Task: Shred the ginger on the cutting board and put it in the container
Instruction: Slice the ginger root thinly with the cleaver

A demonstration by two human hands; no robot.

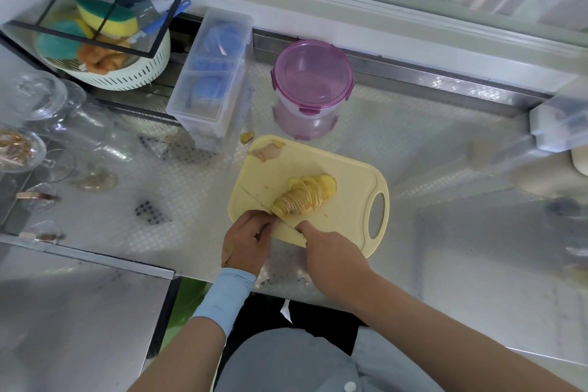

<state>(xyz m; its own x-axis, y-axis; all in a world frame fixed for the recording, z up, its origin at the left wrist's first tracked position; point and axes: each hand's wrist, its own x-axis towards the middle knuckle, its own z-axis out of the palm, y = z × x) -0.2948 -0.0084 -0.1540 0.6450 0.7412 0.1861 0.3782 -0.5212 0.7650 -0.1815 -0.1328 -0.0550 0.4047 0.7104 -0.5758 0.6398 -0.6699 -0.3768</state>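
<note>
Fanned yellow ginger slices (305,196) lie mid pale-yellow plastic cutting board (346,216). The left grip (246,239) curls on their near end; the right grip (331,251) clamps the knife (291,229). The purple lidded round container (313,79) stands beyond the board's far edge.

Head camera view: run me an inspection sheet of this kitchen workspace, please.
Surface: patterned steel counter, brownish residue at left.
Job's things: sliced ginger fanned on yellow cutting board; purple container behind board, lid closed; knife across board's near corner.
Clutter: peel scraps at board's far corner; clear box; colander with sponges; glassware at left.
Hands: right hand grips knife; left hand curled beside blade, contact with ginger unclear.
Cables: nothing seen.
Surroundings: wire rack over colander; pale ledge behind.
</note>
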